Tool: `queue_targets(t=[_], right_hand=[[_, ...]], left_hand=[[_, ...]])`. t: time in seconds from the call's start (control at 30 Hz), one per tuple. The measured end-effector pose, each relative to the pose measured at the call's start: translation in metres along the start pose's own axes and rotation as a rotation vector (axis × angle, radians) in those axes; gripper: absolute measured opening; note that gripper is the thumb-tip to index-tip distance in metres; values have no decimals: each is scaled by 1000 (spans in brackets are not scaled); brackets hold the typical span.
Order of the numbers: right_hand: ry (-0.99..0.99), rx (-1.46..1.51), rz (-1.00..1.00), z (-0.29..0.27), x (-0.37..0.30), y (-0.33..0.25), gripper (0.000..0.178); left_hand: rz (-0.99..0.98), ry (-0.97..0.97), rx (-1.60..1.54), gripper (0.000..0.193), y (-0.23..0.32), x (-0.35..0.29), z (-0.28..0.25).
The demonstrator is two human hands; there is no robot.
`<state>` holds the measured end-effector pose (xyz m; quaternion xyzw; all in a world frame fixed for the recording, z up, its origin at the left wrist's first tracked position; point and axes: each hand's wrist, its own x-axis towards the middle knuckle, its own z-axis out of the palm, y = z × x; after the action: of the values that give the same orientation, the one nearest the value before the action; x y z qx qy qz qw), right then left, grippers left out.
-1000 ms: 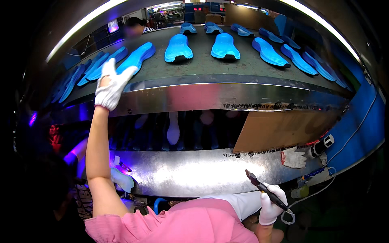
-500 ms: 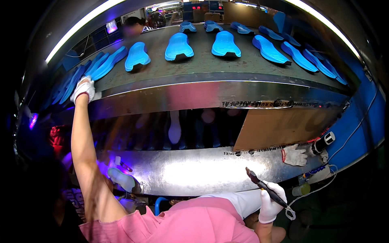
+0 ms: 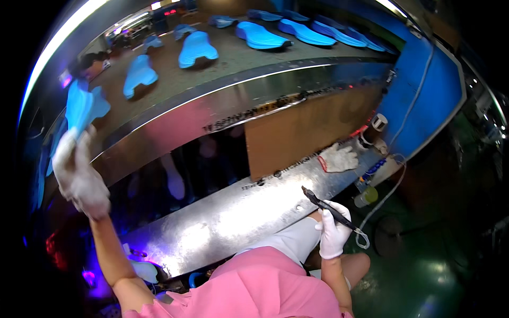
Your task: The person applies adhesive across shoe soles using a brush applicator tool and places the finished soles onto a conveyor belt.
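My left hand, in a white glove and smeared by motion, is raised at the left. Its fingers close on the lower end of a bright blue shoe sole, which stands up in front of another blue sole. In my right hand, also gloved in white, is a brush with a black handle and a short brown tip pointing up and left. A looped white cord hangs from the handle's end. The brush is over the near edge of the shiny metal bench.
More blue soles stand in rows on the dark raised belt. A brown cardboard sheet leans below it. On the bench's right lie a white glove and a dark cup-like container. Another person is beyond the belt.
My left hand has lifted off the belt's edge with a blue sole. My right hand keeps hold of the brush. The whole view has swung to the right.
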<state>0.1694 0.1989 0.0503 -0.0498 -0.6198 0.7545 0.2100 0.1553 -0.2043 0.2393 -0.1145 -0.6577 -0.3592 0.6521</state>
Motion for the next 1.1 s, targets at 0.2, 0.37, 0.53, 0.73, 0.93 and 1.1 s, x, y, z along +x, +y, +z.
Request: queue_targets(t=[0.2, 0.37, 0.53, 0.73, 0.93, 1.1], right_hand=[[296, -39, 68, -46, 10, 20, 21], [340, -51, 132, -58, 24, 39, 20], [94, -185, 283, -31, 57, 91, 16], [11, -959, -6, 14, 74, 122, 32], [-218, -961, 50, 17, 33, 69, 19], [-181, -400, 176, 13, 24, -4, 11]], left_hand=[[394, -918, -443, 32, 63, -139, 63], [137, -1055, -749, 27, 39, -313, 120], [-207, -1154, -456, 36, 31, -365, 122], [-2425, -358, -1132, 68, 34, -342, 167], [-2613, -261, -1122, 79, 56, -341, 192], [-2268, -725, -1899, 79, 50, -329, 169]])
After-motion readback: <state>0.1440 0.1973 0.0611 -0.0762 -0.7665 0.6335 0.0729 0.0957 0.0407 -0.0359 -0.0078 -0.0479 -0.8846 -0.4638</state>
